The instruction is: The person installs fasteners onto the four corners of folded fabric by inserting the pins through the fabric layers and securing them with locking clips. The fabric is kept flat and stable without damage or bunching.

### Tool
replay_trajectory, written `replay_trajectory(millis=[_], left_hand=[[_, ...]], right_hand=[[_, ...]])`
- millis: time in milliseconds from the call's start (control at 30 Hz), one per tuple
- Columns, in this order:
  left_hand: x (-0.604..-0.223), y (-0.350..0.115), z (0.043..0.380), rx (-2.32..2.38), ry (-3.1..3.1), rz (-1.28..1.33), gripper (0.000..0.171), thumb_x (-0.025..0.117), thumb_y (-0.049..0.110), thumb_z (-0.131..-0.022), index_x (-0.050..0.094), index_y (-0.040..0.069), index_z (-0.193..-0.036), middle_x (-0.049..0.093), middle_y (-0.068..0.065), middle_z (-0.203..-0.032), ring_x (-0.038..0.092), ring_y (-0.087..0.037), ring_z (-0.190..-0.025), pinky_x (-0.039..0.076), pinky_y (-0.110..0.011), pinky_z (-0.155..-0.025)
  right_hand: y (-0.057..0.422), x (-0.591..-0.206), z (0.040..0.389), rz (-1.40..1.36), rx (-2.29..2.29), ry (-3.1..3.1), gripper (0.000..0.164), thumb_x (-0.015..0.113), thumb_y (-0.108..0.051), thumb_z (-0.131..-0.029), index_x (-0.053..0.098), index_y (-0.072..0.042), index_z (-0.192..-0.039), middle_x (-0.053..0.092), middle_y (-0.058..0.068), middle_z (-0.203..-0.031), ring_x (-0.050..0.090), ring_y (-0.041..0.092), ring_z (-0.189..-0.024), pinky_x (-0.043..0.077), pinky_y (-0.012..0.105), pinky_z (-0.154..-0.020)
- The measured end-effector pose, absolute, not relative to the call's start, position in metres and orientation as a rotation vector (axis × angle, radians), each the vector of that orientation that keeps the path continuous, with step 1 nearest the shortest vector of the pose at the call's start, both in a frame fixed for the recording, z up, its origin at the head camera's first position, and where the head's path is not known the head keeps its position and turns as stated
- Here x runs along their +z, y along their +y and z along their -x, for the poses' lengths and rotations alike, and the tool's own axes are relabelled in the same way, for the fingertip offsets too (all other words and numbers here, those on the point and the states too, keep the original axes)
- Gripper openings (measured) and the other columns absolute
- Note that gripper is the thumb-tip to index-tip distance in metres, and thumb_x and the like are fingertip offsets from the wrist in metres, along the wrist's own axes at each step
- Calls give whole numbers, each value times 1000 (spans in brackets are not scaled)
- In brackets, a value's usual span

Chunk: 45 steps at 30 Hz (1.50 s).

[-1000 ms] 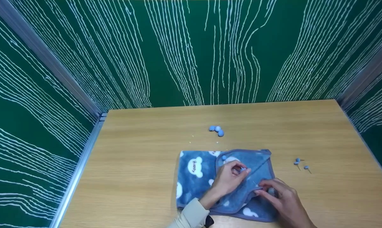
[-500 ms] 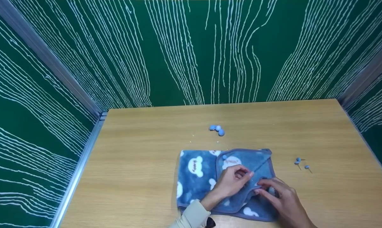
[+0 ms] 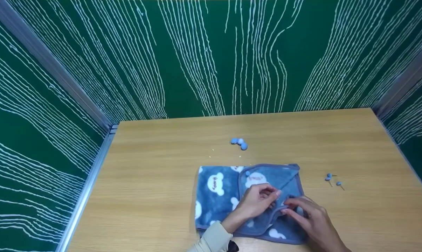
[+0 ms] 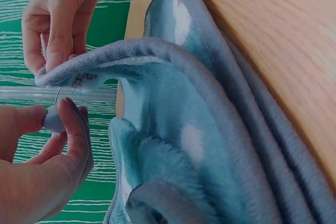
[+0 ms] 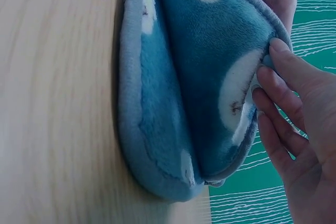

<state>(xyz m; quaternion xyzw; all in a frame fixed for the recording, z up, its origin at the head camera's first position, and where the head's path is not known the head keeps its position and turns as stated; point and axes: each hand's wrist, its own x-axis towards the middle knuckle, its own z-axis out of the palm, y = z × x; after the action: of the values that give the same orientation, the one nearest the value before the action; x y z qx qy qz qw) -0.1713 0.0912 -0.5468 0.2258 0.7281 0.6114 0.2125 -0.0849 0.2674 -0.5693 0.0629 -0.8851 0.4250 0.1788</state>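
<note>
A folded blue fleece blanket (image 3: pixel 228 190) with white bear patches and grey piping lies on the table. My left hand (image 3: pixel 254 201) is over its raised corner. In the left wrist view its thumb and fingers pinch the round blue head of a pin (image 4: pixel 53 119), whose needle points up at the piped edge. Whether the tip has entered the cloth I cannot tell. My right hand (image 3: pixel 310 214) pinches that edge between thumb and fingers and lifts it, as the right wrist view also shows. Another blue pin head (image 3: pixel 248 173) sits on the blanket's upper part.
Three small rounded blue and pale caps (image 3: pixel 240 141) lie behind the blanket, with tiny white crumbs (image 3: pixel 213 150) nearby. Several loose blue-headed pins (image 3: pixel 329 179), needles bare, lie to the right. Green walls with white lines enclose the wooden table (image 3: pixel 151 182).
My left hand has shifted slightly right and down toward the lifted edge, and the pin is now hidden from the head view. My right hand keeps its hold on the blanket.
</note>
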Motion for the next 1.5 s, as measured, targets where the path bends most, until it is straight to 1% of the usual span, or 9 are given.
replay_trajectory(millis=[200,400,467,567,700,867,1100,1367,1500], left_hand=[[-547,90,172,1691,2010,-625,22,61,24,-93,68,4,-99,68,-13,-84,66,-19,-67,52,-21,-58],[-548,90,172,1688,1993,-636,22,62,23,-93,69,3,-99,68,-14,-84,66,-18,-66,53,-22,-59],[-548,90,171,1673,2018,-652,22,63,23,-92,69,4,-99,69,-10,-82,66,-16,-65,52,-21,-58],[-548,90,170,1627,2081,-679,21,65,26,-91,70,6,-97,68,1,-79,64,-8,-65,51,-19,-59],[-547,89,169,1583,2148,-700,20,67,29,-89,71,10,-95,65,9,-78,60,1,-66,49,-16,-61],[-548,90,166,1595,2173,-753,20,68,27,-88,71,7,-91,66,6,-78,59,3,-65,49,-15,-62],[-546,90,164,1565,2177,-798,21,67,27,-89,71,7,-92,67,5,-79,59,3,-66,49,-14,-63],[-542,92,165,1530,2187,-788,24,64,29,-91,70,6,-97,67,4,-83,59,2,-70,48,-13,-66],[-543,93,164,1520,2179,-766,25,64,32,-90,70,9,-98,65,8,-81,59,2,-68,48,-13,-64]], right_hand=[[266,-568,84,-133,1210,-2549,23,79,-12,-75,73,-17,-96,65,-16,-94,63,5,-89,41,5,-81],[268,-569,84,-116,1187,-2578,22,79,-15,-76,73,-17,-97,65,-18,-94,63,4,-89,45,8,-79],[268,-570,85,-153,1178,-2560,21,79,-16,-76,73,-16,-97,66,-15,-94,62,4,-88,46,10,-78],[269,-572,86,-237,1154,-2507,21,79,-14,-76,73,-16,-96,66,-11,-92,61,4,-85,46,10,-76],[269,-574,89,-295,1144,-2433,28,81,-7,-72,71,-20,-96,64,-12,-85,59,3,-77,45,13,-67],[266,-575,90,-274,1182,-2373,38,82,1,-67,70,-21,-96,64,-14,-82,59,4,-71,42,15,-62],[265,-577,90,-323,1142,-2340,41,84,2,-64,69,-16,-98,64,-11,-82,57,4,-69,40,18,-56],[267,-574,88,-250,1149,-2400,41,84,0,-65,69,-18,-99,63,-14,-82,57,7,-68,40,18,-57],[267,-572,89,-263,1127,-2389,42,84,1,-64,69,-17,-100,63,-13,-82,58,7,-68,42,15,-59]])
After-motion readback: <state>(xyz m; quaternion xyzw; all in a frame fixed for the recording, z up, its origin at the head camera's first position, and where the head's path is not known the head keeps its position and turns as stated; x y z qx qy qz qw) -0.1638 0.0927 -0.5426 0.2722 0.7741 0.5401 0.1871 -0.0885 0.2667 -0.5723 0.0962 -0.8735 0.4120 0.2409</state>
